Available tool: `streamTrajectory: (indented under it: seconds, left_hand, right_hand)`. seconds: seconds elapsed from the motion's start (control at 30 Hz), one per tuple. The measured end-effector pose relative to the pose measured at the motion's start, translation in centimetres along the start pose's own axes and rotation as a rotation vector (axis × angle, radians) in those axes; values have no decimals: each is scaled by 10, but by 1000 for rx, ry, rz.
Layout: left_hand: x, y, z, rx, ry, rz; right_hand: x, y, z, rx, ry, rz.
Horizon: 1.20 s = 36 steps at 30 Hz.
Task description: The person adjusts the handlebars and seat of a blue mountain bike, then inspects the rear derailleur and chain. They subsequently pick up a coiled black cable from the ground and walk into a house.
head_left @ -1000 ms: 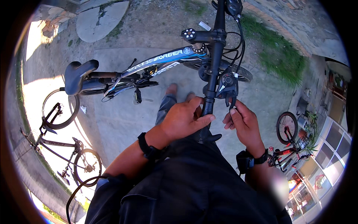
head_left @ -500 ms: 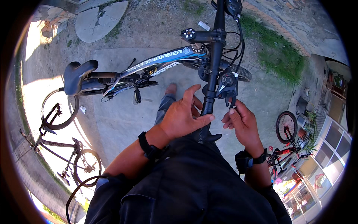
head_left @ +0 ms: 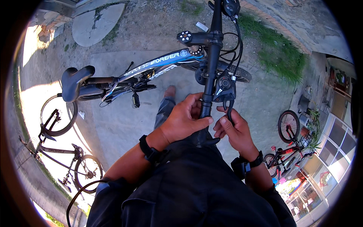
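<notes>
Right up close, dark trousers (head_left: 189, 189) fill the bottom of the view, and here come the hands! The left hand (head_left: 179, 121) is at the black grip (head_left: 205, 109), thumb laid across it, fingers curled toward the far side; how tightly, I can't tell. Over on the other side, the right hand (head_left: 238, 134) has the brake lever (head_left: 230, 109) between thumb and bent fingers, though any squeeze is impossible to read. That lever looks slim and stiff, probably springy; its curved outer end gives the fingers their best purchase. The grip looks like firm rubber, so little slip, I'd judge.

Further out runs the handlebar (head_left: 213, 60), rigid-looking, likely to swing if pushed at one end, so the grip is a sensible place to steady it. Thin cables (head_left: 240, 49) loop beside it; bendy, I'd say, and easily kinked, no place to pull. The whole bicycle (head_left: 162, 58) stands crosswise ahead of the person, saddle (head_left: 73, 81) to the left, and should feel heavy against that light lever. Beyond, another bike (head_left: 58, 146) stands out left in bright sun!
</notes>
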<state>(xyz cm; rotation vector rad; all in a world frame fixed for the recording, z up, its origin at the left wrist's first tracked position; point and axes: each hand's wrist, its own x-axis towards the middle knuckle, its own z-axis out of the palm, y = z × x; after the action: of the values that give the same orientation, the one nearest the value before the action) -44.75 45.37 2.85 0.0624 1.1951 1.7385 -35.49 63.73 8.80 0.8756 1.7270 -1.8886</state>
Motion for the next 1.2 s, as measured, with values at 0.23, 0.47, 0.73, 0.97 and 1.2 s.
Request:
streamTrajectory:
  seconds: [0.23,0.47,0.73,0.97,1.2]
  left_hand:
    - [3,-1,-1,-115,-90,-118]
    - [3,-1,4,-156,-79,-144]
    - [1,2,7,-146,-24,-118]
    - [-2,7,4,-101,-20,-118]
    - [-1,4,0,-34,-42,-104]
  right_hand:
    - [1,1,1,-13,10,-2]
    - [2,1,-4,-114,24,-59]
    - [4,4,-9,-166,0,-103]
    - [5,1,-7,-123,15,-74]
    - [6,-3,-4,-76,49,-76]
